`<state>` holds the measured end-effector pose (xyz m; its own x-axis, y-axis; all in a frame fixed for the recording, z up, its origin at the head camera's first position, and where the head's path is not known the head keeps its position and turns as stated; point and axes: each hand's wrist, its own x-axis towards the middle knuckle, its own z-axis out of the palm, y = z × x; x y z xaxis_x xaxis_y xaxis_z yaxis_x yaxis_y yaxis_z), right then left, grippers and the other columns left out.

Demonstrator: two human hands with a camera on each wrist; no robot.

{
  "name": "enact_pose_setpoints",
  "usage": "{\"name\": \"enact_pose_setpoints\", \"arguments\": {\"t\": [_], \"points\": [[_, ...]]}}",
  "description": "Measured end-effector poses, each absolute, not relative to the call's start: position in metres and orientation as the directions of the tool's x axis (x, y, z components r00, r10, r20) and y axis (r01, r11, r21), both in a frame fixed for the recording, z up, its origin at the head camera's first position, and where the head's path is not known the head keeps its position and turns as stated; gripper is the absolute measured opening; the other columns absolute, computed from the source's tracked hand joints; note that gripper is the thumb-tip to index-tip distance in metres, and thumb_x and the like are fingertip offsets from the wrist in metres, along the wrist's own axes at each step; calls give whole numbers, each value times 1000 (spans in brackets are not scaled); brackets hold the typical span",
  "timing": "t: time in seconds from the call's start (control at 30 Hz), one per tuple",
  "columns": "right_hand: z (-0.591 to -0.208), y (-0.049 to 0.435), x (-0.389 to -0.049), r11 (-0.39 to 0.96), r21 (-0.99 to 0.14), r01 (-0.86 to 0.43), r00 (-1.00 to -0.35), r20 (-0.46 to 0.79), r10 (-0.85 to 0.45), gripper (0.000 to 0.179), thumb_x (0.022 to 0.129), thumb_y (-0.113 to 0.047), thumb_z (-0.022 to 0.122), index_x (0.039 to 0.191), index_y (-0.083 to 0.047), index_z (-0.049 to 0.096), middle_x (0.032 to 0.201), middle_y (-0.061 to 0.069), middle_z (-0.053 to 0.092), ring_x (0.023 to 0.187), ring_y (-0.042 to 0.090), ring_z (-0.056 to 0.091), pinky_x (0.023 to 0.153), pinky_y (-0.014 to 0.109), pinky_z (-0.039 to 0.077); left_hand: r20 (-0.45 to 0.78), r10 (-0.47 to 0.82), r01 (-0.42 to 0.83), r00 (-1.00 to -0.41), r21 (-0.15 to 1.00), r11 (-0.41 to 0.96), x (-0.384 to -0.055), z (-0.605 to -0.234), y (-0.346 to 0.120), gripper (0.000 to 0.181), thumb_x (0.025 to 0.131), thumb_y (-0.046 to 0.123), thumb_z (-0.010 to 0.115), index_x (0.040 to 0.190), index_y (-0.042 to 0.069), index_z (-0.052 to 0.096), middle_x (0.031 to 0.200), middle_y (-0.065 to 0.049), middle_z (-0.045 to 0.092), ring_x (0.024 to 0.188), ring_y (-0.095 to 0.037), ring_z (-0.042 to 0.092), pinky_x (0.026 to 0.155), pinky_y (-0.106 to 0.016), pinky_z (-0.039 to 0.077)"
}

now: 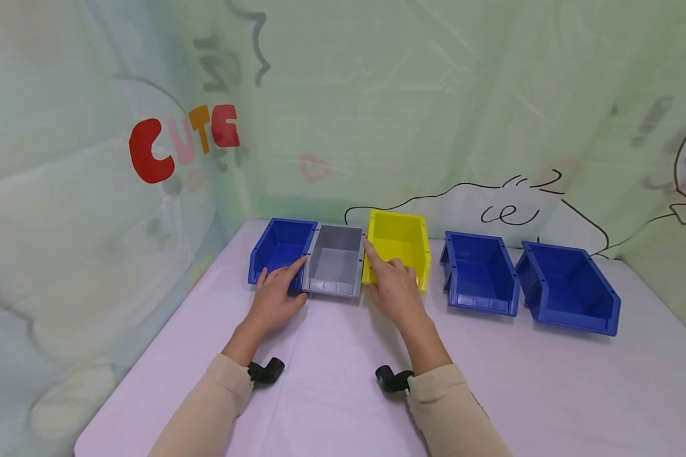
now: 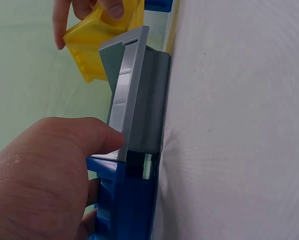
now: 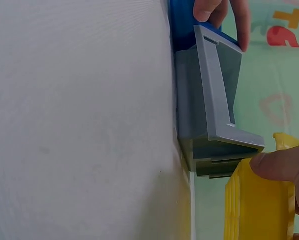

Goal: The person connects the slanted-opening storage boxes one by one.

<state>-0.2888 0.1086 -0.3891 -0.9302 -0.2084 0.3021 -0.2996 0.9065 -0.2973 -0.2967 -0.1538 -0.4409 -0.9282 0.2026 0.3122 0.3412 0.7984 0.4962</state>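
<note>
My left hand [image 1: 275, 297] rests where the left blue bin [image 1: 286, 244] meets the grey bin [image 1: 335, 270]. Its index finger lies along their adjoining rims, and its thumb [image 2: 102, 137] touches the front corner of the grey bin. The other fingers reach into the blue bin. With my right hand [image 1: 397, 289] I grip the yellow bin [image 1: 400, 231] by its left side, thumb near the front and index finger stretched along the rim. This yellow bin is raised off the table and tilted, just right of the grey one.
Two more blue bins, one nearer [image 1: 480, 273] and one farther right [image 1: 571, 282], stand on the white-covered table [image 1: 331, 387]. A printed curtain [image 1: 343, 127] hangs behind and at the sides. Each wrist wears a small black camera.
</note>
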Motion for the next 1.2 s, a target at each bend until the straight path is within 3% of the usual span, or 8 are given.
{"name": "enact_pose_setpoints", "arguments": {"t": [0.43, 0.7, 1.2], "points": [[-384, 107, -283, 927, -239, -288, -932, 292, -214, 83, 95, -6, 69, 165, -27, 29, 128, 13, 72, 110, 35, 53, 115, 60, 36, 311, 210, 345, -927, 484, 804, -298, -443, -151, 81, 89, 26, 71, 162, 26, 36, 154, -13, 55, 146, -38, 44, 126, -67, 6], [-386, 104, -284, 931, -249, -267, -942, 273, -197, 84, 96, -6, 67, 165, -30, 26, 140, 8, 68, 106, 32, 53, 111, 57, 38, 313, 213, 348, -925, 481, 805, -296, -442, -153, 82, 89, 25, 72, 162, 26, 36, 154, -12, 55, 145, -38, 44, 126, -68, 6], [-390, 104, -285, 927, -257, -274, -939, 280, -200, 81, 98, -2, 62, 165, -30, 27, 135, 7, 70, 103, 31, 52, 105, 55, 39, 322, 225, 363, -920, 478, 800, -296, -442, -154, 81, 89, 25, 71, 162, 25, 35, 154, -14, 55, 144, -39, 45, 126, -68, 6]]}}
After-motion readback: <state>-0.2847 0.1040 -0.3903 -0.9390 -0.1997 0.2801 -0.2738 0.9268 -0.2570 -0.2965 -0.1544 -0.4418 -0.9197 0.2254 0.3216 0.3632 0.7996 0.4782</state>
